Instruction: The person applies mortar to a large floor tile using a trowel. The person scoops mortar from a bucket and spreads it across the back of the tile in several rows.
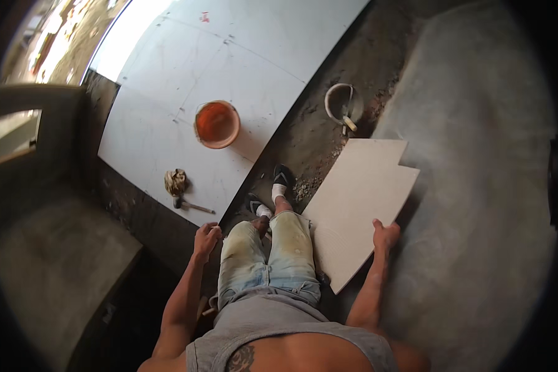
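Note:
My right hand (385, 235) grips the right edge of a large beige tile (359, 198), with the thumb on its upper face and the other fingers hidden beneath. One far corner of the tile has a square notch cut out. The tile lies tilted beside my right leg. My left hand (207, 240) hangs next to my left thigh, fingers curled together. A small pale spot shows at its fingertips, too small to name. Ahead of that hand, a dark-headed mallet (194, 205) lies on a white panel (142, 139), beside a crumpled brown cloth or bag (175, 182).
An orange bucket (217, 124) stands on the white panel. Farther right, a grey bucket (341, 104) with a wooden-handled tool sits on the dirt floor near rubble. A smooth grey concrete surface (477, 204) runs along the right, and a concrete ledge (62, 266) stands at left.

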{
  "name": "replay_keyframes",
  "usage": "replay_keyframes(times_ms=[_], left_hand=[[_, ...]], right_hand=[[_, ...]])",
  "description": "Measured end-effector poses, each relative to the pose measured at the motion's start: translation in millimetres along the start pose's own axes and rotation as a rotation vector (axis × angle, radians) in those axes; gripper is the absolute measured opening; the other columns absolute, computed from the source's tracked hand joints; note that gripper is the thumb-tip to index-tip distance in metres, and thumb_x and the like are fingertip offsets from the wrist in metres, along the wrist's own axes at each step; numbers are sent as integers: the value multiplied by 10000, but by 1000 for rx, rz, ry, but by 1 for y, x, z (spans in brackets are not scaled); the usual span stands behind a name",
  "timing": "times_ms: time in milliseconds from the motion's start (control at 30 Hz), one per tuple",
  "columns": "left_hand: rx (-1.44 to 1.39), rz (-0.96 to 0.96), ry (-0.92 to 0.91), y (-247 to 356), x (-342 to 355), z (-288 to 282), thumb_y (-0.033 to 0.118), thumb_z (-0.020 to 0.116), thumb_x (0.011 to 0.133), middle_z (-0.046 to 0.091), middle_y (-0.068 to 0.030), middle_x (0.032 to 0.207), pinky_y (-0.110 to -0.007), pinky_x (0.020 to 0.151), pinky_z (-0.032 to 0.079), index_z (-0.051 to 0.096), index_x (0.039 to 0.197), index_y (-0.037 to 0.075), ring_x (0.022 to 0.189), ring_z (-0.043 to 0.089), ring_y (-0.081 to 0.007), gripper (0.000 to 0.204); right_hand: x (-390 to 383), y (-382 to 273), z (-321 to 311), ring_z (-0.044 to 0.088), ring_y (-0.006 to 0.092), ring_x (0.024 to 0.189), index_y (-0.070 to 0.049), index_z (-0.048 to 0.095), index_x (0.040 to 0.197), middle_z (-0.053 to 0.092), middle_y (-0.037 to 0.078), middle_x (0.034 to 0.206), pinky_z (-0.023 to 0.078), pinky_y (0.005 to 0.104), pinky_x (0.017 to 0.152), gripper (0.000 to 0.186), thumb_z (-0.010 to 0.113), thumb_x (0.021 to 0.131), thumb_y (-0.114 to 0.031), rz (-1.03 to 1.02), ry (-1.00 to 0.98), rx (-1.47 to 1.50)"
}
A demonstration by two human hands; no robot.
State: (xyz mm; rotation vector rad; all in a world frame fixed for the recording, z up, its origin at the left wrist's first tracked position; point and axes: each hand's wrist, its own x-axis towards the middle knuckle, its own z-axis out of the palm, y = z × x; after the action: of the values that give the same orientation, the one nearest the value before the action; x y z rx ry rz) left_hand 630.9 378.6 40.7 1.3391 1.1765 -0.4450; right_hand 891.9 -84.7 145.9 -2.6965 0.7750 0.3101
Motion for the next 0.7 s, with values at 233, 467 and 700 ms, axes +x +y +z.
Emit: replay_keyframes(times_ms=[233,467,700], left_hand=[[-128,13,65,-25,-10,11,183,666,912,737,-113,974,-310,767,550,676,1151,-52,829,696,-164,336],[-333,252,88,-36,-4,32,163,676,928,739,-105,1048,-311,908,526,683,1150,-26,984,689,-165,291],[-557,241,-71,47,49,62,424,662,984,678,-130,1231,-323,983,479,624,1286,-26,1159,617,-188,543]], right_hand=[[-34,-80,-63,733,394,872,144,670,932,726,299,922,549,439,796,341,839,760,-98,-245,43,4],[-89,-163,-96,710,321,695,107,689,900,735,253,837,540,409,685,247,807,790,-80,-665,-1,-95],[-180,-247,-168,656,142,717,86,706,953,735,105,811,532,308,663,160,746,872,-45,-820,-325,38]])
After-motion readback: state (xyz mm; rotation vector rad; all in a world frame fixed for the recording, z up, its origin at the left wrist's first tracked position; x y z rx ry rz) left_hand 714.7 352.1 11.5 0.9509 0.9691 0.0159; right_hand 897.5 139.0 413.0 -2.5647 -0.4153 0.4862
